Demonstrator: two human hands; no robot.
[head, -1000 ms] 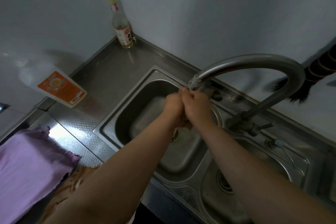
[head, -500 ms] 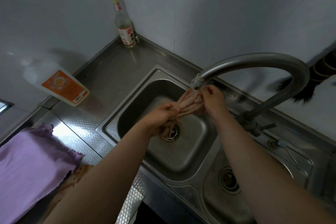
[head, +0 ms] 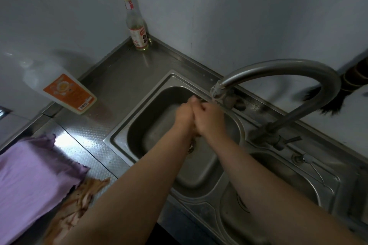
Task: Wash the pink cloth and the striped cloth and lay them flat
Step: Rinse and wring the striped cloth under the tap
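Observation:
Over the left basin of the steel sink (head: 119, 138), my left hand (head: 184, 114) and right hand (head: 211, 119) are pressed together just under the tap's nozzle (head: 218, 90). Both grip a wadded brownish cloth (head: 191, 144); only a small bit of it hangs out below my wrists. On the counter at the left lies the pink cloth (head: 33, 181), spread flat. A brown striped cloth (head: 79, 199) lies crumpled beside its near right edge, partly hidden by my left forearm.
A curved steel tap (head: 288, 66) arches over the sink from the right. A tall bottle (head: 137, 31) stands in the back corner. A white bottle with an orange label (head: 65, 92) stands by the left wall. A second basin (head: 288, 191) lies to the right; a dark brush (head: 332, 104) hangs behind the tap.
Half a second ago my hands were apart with the cloth stretched between them. They have come together again and bunched the cloth under the nozzle.

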